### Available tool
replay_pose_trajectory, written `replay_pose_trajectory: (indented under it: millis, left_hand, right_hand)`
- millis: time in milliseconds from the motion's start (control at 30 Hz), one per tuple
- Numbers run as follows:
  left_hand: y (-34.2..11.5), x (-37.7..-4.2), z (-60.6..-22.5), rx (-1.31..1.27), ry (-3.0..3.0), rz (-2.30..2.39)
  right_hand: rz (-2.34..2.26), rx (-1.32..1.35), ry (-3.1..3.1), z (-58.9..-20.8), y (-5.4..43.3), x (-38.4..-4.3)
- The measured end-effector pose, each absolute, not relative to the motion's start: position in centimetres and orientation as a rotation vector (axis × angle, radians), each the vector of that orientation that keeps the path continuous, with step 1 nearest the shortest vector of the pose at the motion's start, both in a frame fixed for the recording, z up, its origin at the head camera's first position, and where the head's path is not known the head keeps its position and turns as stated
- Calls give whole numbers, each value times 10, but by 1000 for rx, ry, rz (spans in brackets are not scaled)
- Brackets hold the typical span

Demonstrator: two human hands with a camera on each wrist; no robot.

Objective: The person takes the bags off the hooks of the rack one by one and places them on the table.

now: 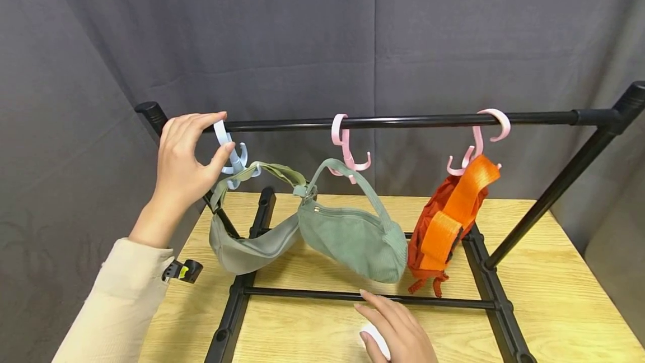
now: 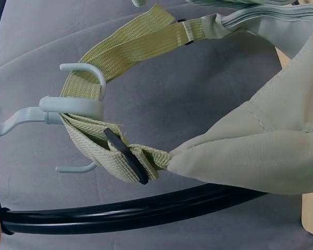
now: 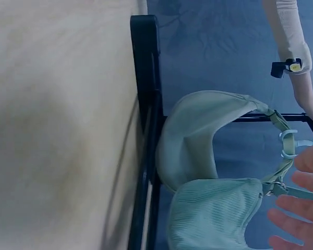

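Head view: left on the rod point(image 1: 287, 125), my left hand point(image 1: 182, 157) pinches the blue hook point(image 1: 235, 162), probably light, stiff plastic best held by its curved top, a grey bag point(image 1: 238, 253) hanging below, my right hand point(image 1: 403, 330) relaxed, near.

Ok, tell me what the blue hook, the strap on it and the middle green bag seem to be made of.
Blue hook: probably plastic, smooth with a soft sheen, judging by its even colour and rounded prongs.
Strap: woven webbing, matte, its weave plain in the left wrist view; fibre unclear.
Green bag: likely corduroy, matte, given its fine parallel ribs.
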State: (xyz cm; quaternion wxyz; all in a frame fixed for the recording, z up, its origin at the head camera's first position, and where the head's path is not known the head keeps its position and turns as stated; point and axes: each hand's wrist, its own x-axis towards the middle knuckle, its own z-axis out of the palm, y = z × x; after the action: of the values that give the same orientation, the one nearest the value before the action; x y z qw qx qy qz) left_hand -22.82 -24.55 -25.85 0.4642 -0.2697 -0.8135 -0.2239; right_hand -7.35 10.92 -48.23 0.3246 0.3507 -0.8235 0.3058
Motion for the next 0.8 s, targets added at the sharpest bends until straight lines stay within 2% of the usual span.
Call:
replay_pose_trajectory:
  millis: [800]
  left_hand:
    - [-243, -229, -257, -647, -2015, -554]
  right_hand:
    - [753, 942, -2187, -429, 87, -95]
